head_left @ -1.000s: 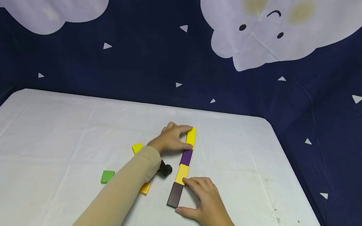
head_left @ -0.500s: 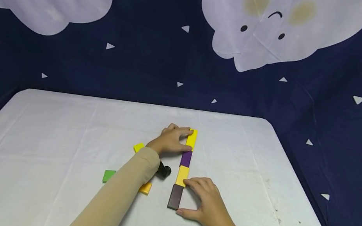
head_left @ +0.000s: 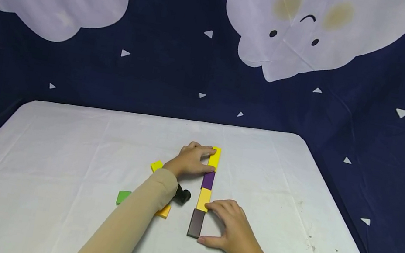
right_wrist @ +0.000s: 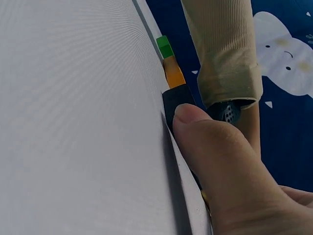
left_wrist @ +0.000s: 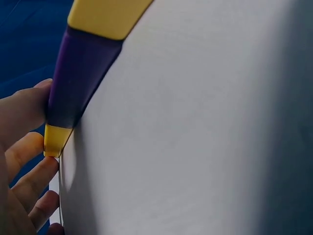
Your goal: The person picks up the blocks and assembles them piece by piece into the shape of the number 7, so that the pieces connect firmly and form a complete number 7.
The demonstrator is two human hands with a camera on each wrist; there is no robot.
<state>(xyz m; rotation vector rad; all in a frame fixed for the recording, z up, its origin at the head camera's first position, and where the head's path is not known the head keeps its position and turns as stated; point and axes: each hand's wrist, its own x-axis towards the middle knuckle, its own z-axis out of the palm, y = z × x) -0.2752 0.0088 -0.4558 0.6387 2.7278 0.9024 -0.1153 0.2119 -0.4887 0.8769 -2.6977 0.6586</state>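
Observation:
A lengthwise row lies on the white table: a yellow block at the far end, then a purple block, a second yellow block and a dark brown block nearest. From the left, my left hand touches the far yellow block with thumb and fingertips spread apart. In the left wrist view its thumb lies beside the purple block. From the right, my right hand touches the nearer yellow block with the index finger. Its thumb lies against the dark block in the right wrist view.
Left of the row lie a green block, an orange block and another yellow block, partly behind my left forearm. Black wrist cameras sit at both cuffs. A dark blue cloth with clouds hangs behind the table.
The whole scene has shifted slightly downward and to the right in the head view. Both hands keep nearly the same places along the row of blocks.

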